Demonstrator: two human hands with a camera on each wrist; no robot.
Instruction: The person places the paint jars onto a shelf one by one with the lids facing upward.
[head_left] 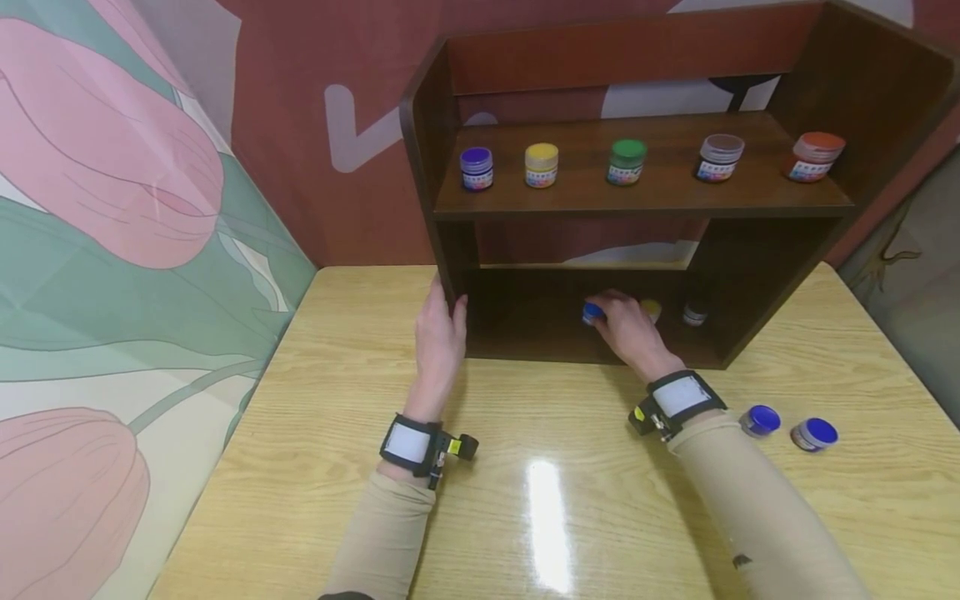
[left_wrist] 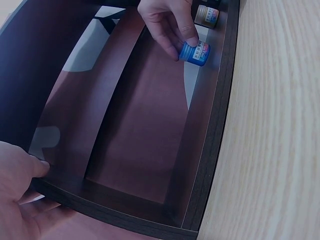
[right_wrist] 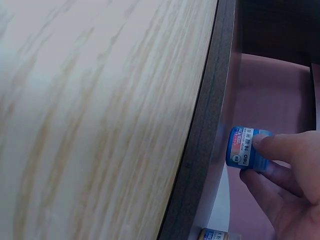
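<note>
My right hand [head_left: 628, 332] pinches a small blue paint jar [head_left: 592, 313] by its lid end, thumb on one side and fingers on the other. The jar is at the lower level of a dark brown wooden shelf unit [head_left: 645, 210]; its printed label faces up toward the camera in the right wrist view. A yellow-lidded jar [head_left: 651, 310] stands just right of this hand, partly hidden by it, with a dark-lidded jar [head_left: 695, 312] farther right. My left hand [head_left: 438, 337] grips the front edge of the unit's left side panel [left_wrist: 125, 205], its thumb inside and fingers outside.
Several paint jars line the upper shelf, from a purple one [head_left: 477, 169] at left to a red one [head_left: 814, 157] at right. Two blue-lidded jars, one nearer [head_left: 814, 434] and one beside my right sleeve [head_left: 761, 421], stand on the wooden table [head_left: 315, 467]. A patterned wall rises behind.
</note>
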